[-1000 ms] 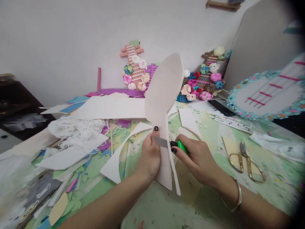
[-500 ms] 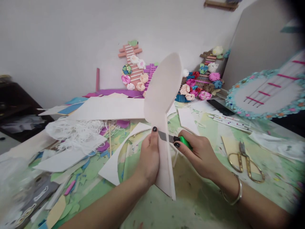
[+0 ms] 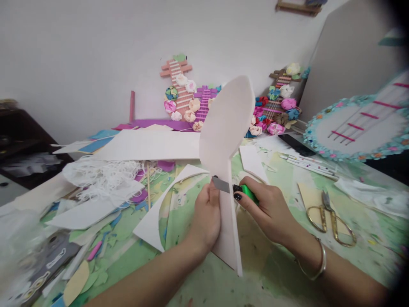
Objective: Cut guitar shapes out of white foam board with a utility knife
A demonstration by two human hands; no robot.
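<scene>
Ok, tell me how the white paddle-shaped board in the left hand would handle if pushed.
The white board is probably fairly stiff, as its broad top stands above the left hand without sagging. It looks light for its size, given its thin edge. A hard push on the top might crease or snap it where it narrows.

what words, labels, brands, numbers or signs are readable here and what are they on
No text is readable.
Grey item at lower left: white marking, too blurred to read, possibly not lettering.
Green-handled knife: no label visible; the right hand covers part of the handle.
</scene>
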